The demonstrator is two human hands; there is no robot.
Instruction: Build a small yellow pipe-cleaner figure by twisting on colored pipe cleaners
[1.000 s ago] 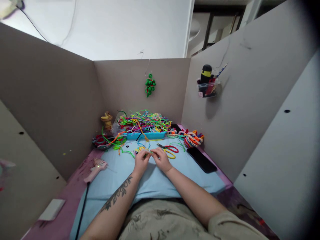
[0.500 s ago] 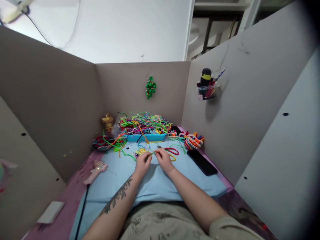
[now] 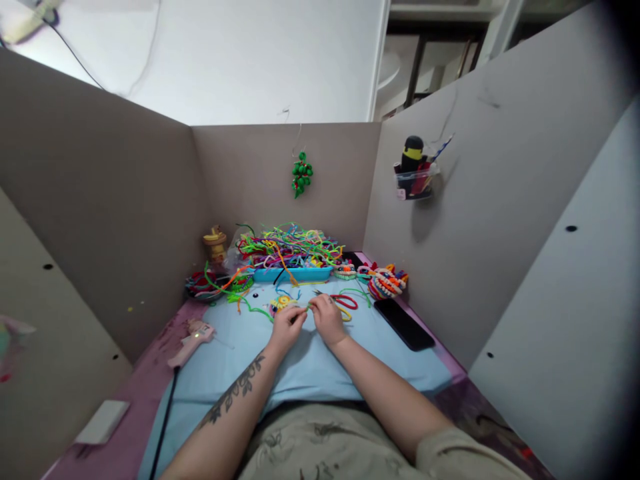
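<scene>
Head view. Left hand (image 3: 286,325) and right hand (image 3: 328,315) close together over the blue cloth (image 3: 310,367), fingertips nearly meeting. Both pinching a thin green pipe cleaner (image 3: 303,307) stretched between them, left thumb and forefinger closed on one end, right fingers closed on the other. Pipe cleaner just above the cloth, near the middle of the table and just this side of the tray. Tattooed left forearm reaching in from the lower left, bare right forearm from the lower right.

Just beyond the left hand, a small yellow and blue coiled piece (image 3: 281,303) lying on the cloth. Just beyond the right hand, red-handled scissors (image 3: 340,300) beside a yellow loop. Further back, a blue tray (image 3: 293,274) heaped with a tangle of pipe cleaners in many colours (image 3: 287,245). Right of the tray, a striped bundle of finished pieces (image 3: 385,281). Black phone (image 3: 404,323) flat on the cloth's right edge. Pink glue gun (image 3: 192,339) on the left, cord trailing toward the near edge. Green ornament (image 3: 301,172) hanging on the back partition; clear cup with pens (image 3: 414,175) fixed to the right partition.
</scene>
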